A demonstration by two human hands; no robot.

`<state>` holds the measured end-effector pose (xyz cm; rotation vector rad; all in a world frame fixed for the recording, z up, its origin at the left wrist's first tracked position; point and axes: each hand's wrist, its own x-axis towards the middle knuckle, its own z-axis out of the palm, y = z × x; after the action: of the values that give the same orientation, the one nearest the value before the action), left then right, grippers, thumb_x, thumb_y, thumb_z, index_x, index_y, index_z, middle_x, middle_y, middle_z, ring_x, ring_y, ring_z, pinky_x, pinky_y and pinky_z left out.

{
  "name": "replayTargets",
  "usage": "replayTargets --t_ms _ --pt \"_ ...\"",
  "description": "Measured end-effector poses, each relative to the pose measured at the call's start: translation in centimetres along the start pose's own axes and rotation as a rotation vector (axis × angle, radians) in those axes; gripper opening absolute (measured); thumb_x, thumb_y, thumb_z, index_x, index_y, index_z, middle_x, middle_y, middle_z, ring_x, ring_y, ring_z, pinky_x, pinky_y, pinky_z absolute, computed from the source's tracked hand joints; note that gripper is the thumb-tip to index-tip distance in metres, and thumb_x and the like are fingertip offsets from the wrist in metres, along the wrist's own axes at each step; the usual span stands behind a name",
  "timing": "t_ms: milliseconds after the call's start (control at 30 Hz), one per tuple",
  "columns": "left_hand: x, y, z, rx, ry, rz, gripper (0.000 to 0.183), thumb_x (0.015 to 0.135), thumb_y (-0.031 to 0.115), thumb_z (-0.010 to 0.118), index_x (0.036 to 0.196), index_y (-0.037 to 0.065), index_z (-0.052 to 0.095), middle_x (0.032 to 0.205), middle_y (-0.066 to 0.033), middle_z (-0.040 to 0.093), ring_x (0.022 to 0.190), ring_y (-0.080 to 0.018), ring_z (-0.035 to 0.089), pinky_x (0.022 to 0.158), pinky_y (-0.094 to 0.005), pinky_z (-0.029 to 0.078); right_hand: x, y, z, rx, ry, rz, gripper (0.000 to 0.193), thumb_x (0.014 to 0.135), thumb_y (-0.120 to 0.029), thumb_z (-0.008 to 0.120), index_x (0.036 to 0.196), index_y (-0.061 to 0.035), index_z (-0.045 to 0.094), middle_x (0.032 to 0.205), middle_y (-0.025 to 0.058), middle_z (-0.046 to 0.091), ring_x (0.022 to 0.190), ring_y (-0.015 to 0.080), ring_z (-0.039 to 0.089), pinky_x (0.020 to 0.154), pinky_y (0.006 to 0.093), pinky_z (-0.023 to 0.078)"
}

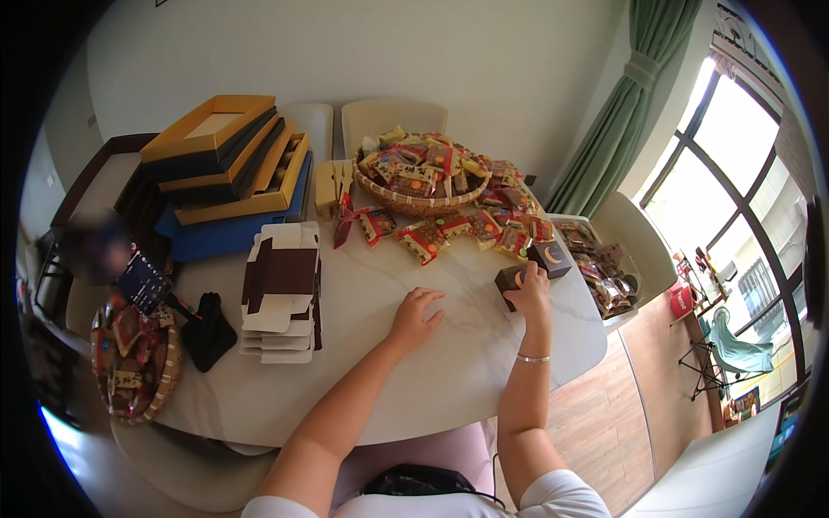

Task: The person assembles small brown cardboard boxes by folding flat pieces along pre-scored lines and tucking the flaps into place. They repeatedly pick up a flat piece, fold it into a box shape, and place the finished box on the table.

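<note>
Beyond the right hand's [531, 296] dark box [504, 285] sit another box [551, 258] and wrapped snacks [423, 242].

Seemingly matt card box [506, 281], glossy plastic wrappers [423, 243]

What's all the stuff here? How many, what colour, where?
Table: one, white marbled, middle
Big basket: one, brown, table's far side
Wrapped snacks: many, red and yellow, in and around it
Small basket: one, brown, left
Open boxes: several, black and yellow, stacked left
Flat piece: one, blue, beneath them
Carton: one or more, yellow, beside big basket
Flat boxes: several, white and brown, table's left
Small boxes: two, dark brown, right
Packets: many, brown, beyond table's right
Pouch: one, black, left
Gadget: one, dark, left
Chairs: at least four, pale, around table
Curtain: one, green, right
Window: one, dark-framed, right
Bucket: one, red, right
Folding chair: one, pale green, right
Left hand: one, bare, open over table
Right hand: one, bare, gripping small box
</note>
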<state>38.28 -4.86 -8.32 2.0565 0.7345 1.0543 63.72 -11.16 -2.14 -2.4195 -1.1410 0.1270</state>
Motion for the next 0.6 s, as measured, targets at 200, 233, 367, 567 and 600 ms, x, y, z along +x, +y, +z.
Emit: replayTargets --t_ms 200,233,367,567,600 --pt "-0.1 -0.1 -0.5 -0.018 -0.003 -0.001 0.028 0.079 0.013 0.068 0.106 0.007 0.065 0.109 -0.0092 0.062 0.108 -0.0274 0.057 0.094 -0.0369 0.045 1.9 -1.7 -2.4 -0.074 0.102 -0.065 0.086 0.063 -0.037 0.084 0.133 -0.0059 0.047 0.134 0.0160 0.049 0.123 0.0359 0.046 0.102 0.0460 0.038" --pt "-0.1 -0.1 -0.5 -0.023 0.002 -0.009 0.028 0.079 0.013 0.067 0.106 0.006 0.065 0.109 -0.0092 0.062 0.105 -0.0268 0.058 0.092 -0.0365 0.046 3.9 -1.1 -2.3 -0.081 0.121 -0.180 0.085 0.063 -0.038 0.084 0.132 -0.0048 0.047 0.136 0.0165 0.048 0.124 0.0356 0.045 0.103 0.0456 0.038" --pt "0.5 0.3 -0.4 -0.105 0.008 -0.057 0.027 0.080 0.012 0.066 0.106 0.006 0.065 0.106 -0.0092 0.062 0.094 -0.0238 0.060 0.083 -0.0344 0.050 10.4 0.1 -1.2 -0.180 0.064 -0.363 0.084 0.061 -0.041 0.083 0.130 -0.0069 0.048 0.135 0.0140 0.049 0.129 0.0332 0.042 0.107 0.0601 0.022" --pt "1.0 -0.2 -0.4 -0.155 0.041 -0.037 0.028 0.080 0.010 0.065 0.108 0.005 0.065 0.102 -0.0098 0.062 0.084 -0.0211 0.060 0.077 -0.0325 0.052 15.6 1.0 0.1 -0.319 -0.289 -0.249 0.084 0.059 -0.038 0.083 0.128 -0.0063 0.048 0.118 0.0144 0.061 0.121 0.0359 0.050 0.106 0.0593 0.026" --pt "0.9 -0.2 -0.6 -0.156 0.041 -0.049 0.028 0.080 0.010 0.065 0.108 0.005 0.065 0.102 -0.0099 0.062 0.084 -0.0212 0.061 0.078 -0.0326 0.052 15.2 0.4 0.2 -0.296 -0.241 -0.280 0.082 0.058 -0.036 0.083 0.126 -0.0054 0.050 0.111 0.0152 0.065 0.117 0.0372 0.054 0.106 0.0537 0.033"
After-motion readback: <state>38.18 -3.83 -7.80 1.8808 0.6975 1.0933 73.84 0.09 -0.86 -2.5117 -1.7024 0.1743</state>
